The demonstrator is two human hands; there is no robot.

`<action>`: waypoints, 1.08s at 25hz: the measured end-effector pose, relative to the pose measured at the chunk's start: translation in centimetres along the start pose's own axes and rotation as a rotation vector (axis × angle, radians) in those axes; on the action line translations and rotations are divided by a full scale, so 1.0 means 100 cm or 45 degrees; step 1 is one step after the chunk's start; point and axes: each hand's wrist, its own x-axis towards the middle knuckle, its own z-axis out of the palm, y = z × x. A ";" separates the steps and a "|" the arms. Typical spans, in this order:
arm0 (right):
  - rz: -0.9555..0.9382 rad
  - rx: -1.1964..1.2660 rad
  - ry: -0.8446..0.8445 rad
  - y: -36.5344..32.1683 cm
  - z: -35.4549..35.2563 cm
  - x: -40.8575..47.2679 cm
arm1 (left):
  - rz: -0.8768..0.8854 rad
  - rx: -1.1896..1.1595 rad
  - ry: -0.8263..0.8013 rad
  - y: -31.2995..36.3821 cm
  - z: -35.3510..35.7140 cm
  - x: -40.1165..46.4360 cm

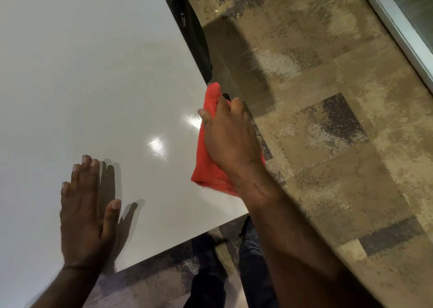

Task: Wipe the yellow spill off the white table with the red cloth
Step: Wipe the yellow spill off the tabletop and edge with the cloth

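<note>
The red cloth (pixel 206 165) lies bunched at the right edge of the white table (pixel 93 85), partly hanging past the edge. My right hand (pixel 230 134) grips it from above, fingers curled over its far end. My left hand (pixel 86 209) lies flat on the table near the front edge, fingers straight and together, thumb apart. No yellow spill shows anywhere on the glossy tabletop; only two bright light reflections sit left of the cloth.
The table's front corner is just below my right forearm. A black chair back or frame (pixel 194 33) stands against the table's right edge farther away. Mottled brown carpet (pixel 328 132) fills the right side. My dark trousers and shoes (pixel 210 265) show below the front edge.
</note>
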 end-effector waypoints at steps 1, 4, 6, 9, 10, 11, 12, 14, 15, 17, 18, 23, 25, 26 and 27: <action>-0.024 -0.088 0.043 -0.006 0.003 0.009 | -0.004 -0.005 0.003 0.001 0.000 0.000; -0.097 -0.347 0.165 -0.026 0.012 0.030 | -0.012 -0.004 0.020 0.003 -0.001 0.000; -0.118 -0.401 0.196 -0.037 0.015 0.042 | -0.015 0.000 0.026 0.003 -0.001 -0.001; -0.112 -0.338 0.138 -0.046 0.014 0.064 | -0.019 -0.008 0.031 0.003 -0.002 -0.002; -0.099 -0.296 0.118 -0.048 0.013 0.070 | -0.021 -0.009 0.038 0.004 -0.003 -0.002; -0.084 -0.249 0.105 -0.048 0.012 0.075 | -0.025 -0.010 0.044 0.005 -0.003 -0.001; -0.069 -0.200 0.092 -0.048 0.012 0.077 | -0.031 -0.006 0.047 0.005 -0.003 -0.001; -0.028 -0.100 0.053 -0.043 0.010 0.075 | -0.041 0.001 0.046 0.007 -0.004 -0.001; -0.002 -0.052 0.029 -0.038 0.008 0.073 | -0.044 0.001 0.046 0.007 -0.004 -0.001; 0.058 0.053 -0.021 -0.026 0.003 0.063 | -0.052 0.009 0.042 0.007 -0.004 -0.001; 0.078 0.104 -0.039 -0.019 0.001 0.056 | -0.053 0.010 0.041 0.007 -0.004 -0.001; 0.086 0.169 -0.017 0.012 -0.004 -0.003 | -0.047 -0.008 0.048 0.007 -0.004 -0.003; 0.085 0.130 0.019 0.020 -0.004 -0.029 | -0.053 -0.003 0.045 0.006 -0.004 -0.003; 0.092 0.091 0.038 0.023 -0.004 -0.042 | -0.052 0.001 0.041 0.006 -0.004 -0.003; 0.106 0.049 0.056 0.027 -0.005 -0.055 | -0.048 0.000 0.036 0.007 -0.004 -0.004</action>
